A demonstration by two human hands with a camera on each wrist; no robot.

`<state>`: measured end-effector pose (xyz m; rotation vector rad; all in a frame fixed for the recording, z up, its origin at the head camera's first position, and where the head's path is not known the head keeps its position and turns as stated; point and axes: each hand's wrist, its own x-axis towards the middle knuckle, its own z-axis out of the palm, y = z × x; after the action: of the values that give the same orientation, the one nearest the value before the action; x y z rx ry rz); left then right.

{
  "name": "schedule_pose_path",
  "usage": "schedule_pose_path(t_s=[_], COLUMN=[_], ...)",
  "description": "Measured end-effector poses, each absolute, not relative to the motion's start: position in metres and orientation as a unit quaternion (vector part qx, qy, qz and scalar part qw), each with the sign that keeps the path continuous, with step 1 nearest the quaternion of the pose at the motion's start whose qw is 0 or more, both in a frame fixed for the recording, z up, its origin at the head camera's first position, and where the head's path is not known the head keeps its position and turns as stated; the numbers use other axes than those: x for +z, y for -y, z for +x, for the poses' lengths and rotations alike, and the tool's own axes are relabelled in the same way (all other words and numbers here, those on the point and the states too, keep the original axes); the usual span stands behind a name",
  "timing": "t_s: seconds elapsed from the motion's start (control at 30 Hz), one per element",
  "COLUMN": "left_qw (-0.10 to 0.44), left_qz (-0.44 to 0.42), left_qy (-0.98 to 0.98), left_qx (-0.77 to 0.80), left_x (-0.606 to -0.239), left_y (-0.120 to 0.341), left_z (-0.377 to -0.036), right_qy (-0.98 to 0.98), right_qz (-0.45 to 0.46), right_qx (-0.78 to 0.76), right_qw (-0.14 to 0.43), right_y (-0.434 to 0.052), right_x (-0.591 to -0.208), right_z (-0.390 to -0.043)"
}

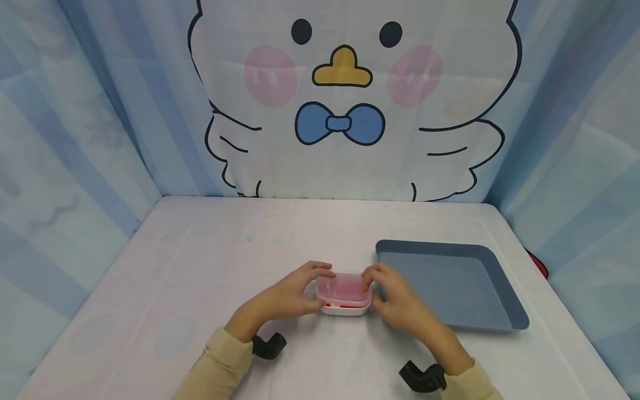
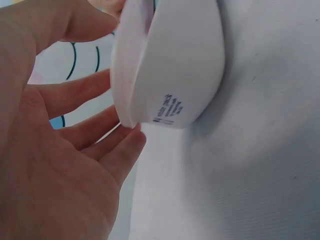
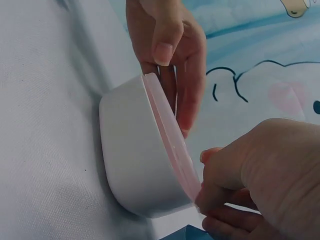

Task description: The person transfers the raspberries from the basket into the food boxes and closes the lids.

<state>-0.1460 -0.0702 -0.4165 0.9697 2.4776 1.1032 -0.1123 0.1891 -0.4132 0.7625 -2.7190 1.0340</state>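
Observation:
A small white plastic box (image 1: 345,312) with printed text on its side stands on the table in the head view. Its translucent pink lid (image 1: 345,288) lies over the top, with a narrow gap along the near side where something red (image 1: 354,306) shows. My left hand (image 1: 295,291) is at the lid's left end, its fairly straight fingers touching the edge in the left wrist view. At the other end, my right hand (image 1: 400,297) has bent fingers and pinches the lid's corner, as the right wrist view shows. Most of the box's contents are hidden under the lid.
A shallow blue-grey tray (image 1: 450,286) lies to the right, close behind my right hand. The white cloth-covered table (image 1: 200,244) extends to the left. Patterned curtains (image 1: 75,166) close off the back and both sides.

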Motion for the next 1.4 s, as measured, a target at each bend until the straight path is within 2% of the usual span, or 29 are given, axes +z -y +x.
schedule_pose_path(t_s=[0.13,0.33,0.53,0.83,0.9,1.1,1.4], left_qw=[0.102,0.008,-0.062,-0.165,-0.169,-0.127,-0.108], left_qz=[0.336,0.382,0.418,0.412,0.409,0.379,0.356], left_qy=[-0.867,-0.884,-0.895,-0.896,-0.897,-0.916,-0.927], left_qx=[0.353,0.271,0.146,0.015,-0.006,-0.032,-0.045], left_x=[-0.42,-0.427,-0.431,-0.437,-0.437,-0.436,-0.44], left_y=[0.063,0.051,0.041,0.038,0.037,0.032,0.029], left_z=[-0.139,-0.132,-0.126,-0.117,-0.115,-0.109,-0.105], right_qy=[0.902,0.902,0.916,0.919,0.921,0.934,0.957], right_qz=[0.257,0.27,0.303,0.308,0.309,0.317,0.263], right_qx=[0.34,0.319,0.249,0.232,0.22,0.124,0.037], right_qw=[0.074,0.103,0.082,0.082,0.085,0.111,0.113], right_y=[-0.189,-0.183,-0.175,-0.173,-0.172,-0.164,-0.147], right_x=[-0.413,-0.415,-0.42,-0.423,-0.423,-0.426,-0.441], right_z=[-0.111,-0.112,-0.111,-0.109,-0.108,-0.097,-0.084])
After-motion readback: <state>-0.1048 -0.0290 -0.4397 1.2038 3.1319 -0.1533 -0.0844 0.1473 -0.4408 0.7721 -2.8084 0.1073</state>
